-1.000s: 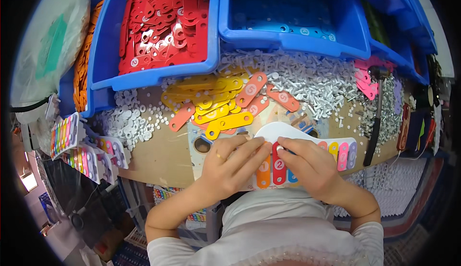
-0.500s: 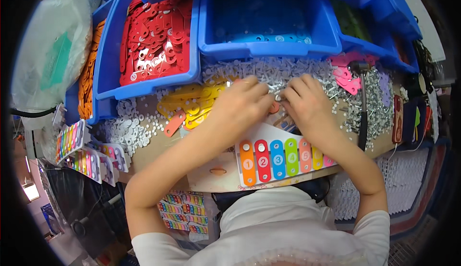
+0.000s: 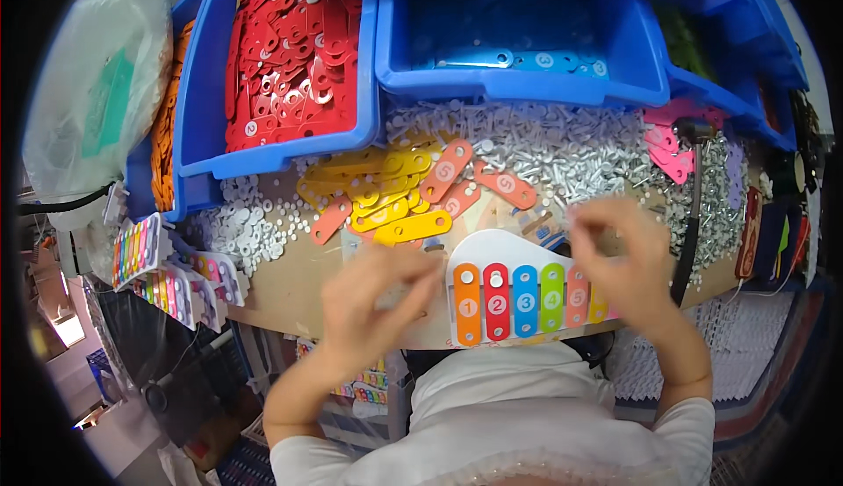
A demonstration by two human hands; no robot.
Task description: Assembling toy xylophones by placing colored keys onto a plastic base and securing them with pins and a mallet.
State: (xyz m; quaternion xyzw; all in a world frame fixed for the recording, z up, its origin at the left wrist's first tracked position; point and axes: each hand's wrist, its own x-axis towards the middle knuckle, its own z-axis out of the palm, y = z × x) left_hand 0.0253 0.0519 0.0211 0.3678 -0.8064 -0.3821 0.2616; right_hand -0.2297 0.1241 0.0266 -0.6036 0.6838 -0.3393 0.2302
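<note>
A toy xylophone with a white base (image 3: pixel 497 244) and a row of coloured bars lies near the table's front edge. White caps sit at the top of its orange bar (image 3: pixel 469 310) and red bar (image 3: pixel 497 315). My left hand (image 3: pixel 373 302), blurred, is just left of the base with its fingers curled toward the thumb. Over the right end of the bars is my right hand (image 3: pixel 622 253), also blurred, its thumb and fingertips pinched together. Whatever either pinch holds is too small or smeared to make out. My right hand hides the last bars.
Salmon bars (image 3: pixel 505 186) and yellow bars (image 3: pixel 413 225) lie loose beyond the xylophone. Heaps of white caps (image 3: pixel 255 227) and metal screws (image 3: pixel 584 174) spread behind. Blue bins (image 3: pixel 522 89) line the back, one holding red bars (image 3: pixel 294 64). Assembled xylophones (image 3: pixel 167 266) stack at left.
Both hands have come back from the screw heap toward me, the left one down to the xylophone's left side, the right one over its right end. Salmon bars beneath them now show.
</note>
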